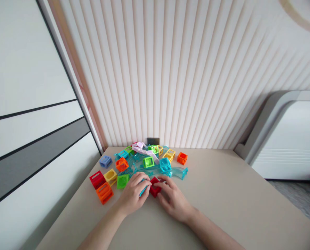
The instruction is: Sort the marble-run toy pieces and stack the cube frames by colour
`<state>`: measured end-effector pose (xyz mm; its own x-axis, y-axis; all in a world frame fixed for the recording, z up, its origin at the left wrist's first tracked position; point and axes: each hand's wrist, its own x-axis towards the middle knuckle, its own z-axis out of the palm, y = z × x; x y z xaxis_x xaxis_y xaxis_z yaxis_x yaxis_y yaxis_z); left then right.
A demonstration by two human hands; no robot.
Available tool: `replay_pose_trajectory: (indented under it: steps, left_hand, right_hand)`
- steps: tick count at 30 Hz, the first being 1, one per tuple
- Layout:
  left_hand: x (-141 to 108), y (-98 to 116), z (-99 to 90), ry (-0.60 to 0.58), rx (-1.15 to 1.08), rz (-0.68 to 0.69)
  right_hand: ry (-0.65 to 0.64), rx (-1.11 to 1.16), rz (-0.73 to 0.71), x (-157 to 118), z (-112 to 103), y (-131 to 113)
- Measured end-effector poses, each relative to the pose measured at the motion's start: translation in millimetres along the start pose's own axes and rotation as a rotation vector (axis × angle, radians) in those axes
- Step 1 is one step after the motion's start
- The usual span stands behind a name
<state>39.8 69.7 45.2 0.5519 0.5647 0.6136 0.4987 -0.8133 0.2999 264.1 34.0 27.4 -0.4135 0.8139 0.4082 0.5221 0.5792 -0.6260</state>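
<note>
1. Two hands worked close together near the middle of the desk point(222, 198): our left hand point(134, 194) curled over a blue block point(143, 191), grasping it, while our right hand point(173, 199) had fingers and thumb bent around the right side of a red block point(155, 190).
2. We had the red block just beside the blue one, between both sets of fingertips. It sat turned, one corner pointing down towards us; with fingers over part of it, we could not tell a long axis.
3. Our left hand hid most of the blue block; the strip we could see slanted up to the right.
4. Just beyond our left hand lay a green block point(123, 181), with a yellow block point(110, 176) and an orange block point(104, 193) farther left.
5. Ahead of our hands, a teal cube point(165, 165) and a clear teal chute point(179, 172), its long axis running roughly left to right, stood in the way on the far side.
6. Behind these we saw a lilac track point(144, 150) sloping down to the right across the pile, in front of the ribbed wall point(170, 76).
</note>
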Motion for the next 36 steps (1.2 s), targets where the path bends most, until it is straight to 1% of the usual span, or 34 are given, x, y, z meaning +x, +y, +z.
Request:
replay_pose_trajectory:
  steps: [3, 5, 11, 17, 20, 24, 29, 33, 36]
  left_hand:
    - [0, 0, 1.9, -0.047, -0.009, 0.003]
    - [0, 0, 3.3, -0.063, -0.014, -0.013]
    - [-2, -3, 6.4, -0.121, -0.009, -0.039]
    - [-2, -3, 6.3, -0.150, -0.027, -0.051]
    - [-3, -4, 9.3, -0.172, -0.040, -0.055]
    - [-4, -5, 12.9, -0.207, -0.056, -0.053]
    - [-4, -4, 10.5, -0.224, -0.092, -0.049]
    - [-6, -6, 10.3, -0.214, -0.046, -0.017]
    - [-7, -7, 12.0, -0.203, -0.014, 0.001]
  right_hand:
    - [-0.051, 0.004, 0.009, 0, -2, -2]
    - [-0.061, 0.003, 0.023, 0, -3, -3]
    - [-0.074, 0.002, 0.037, 1, -4, -5]
    - [-0.051, -0.019, 0.020, 2, -6, -7]
    - [-0.045, -0.039, 0.044, 3, -4, -4]
    - [0.016, -0.040, 0.106, 3, 2, 0]
    - [0.135, 0.042, 0.136, 2, 8, 0]
    - [0.244, 0.088, 0.144, 3, 5, -2]
    - [0.300, 0.090, 0.126, 3, 2, -4]
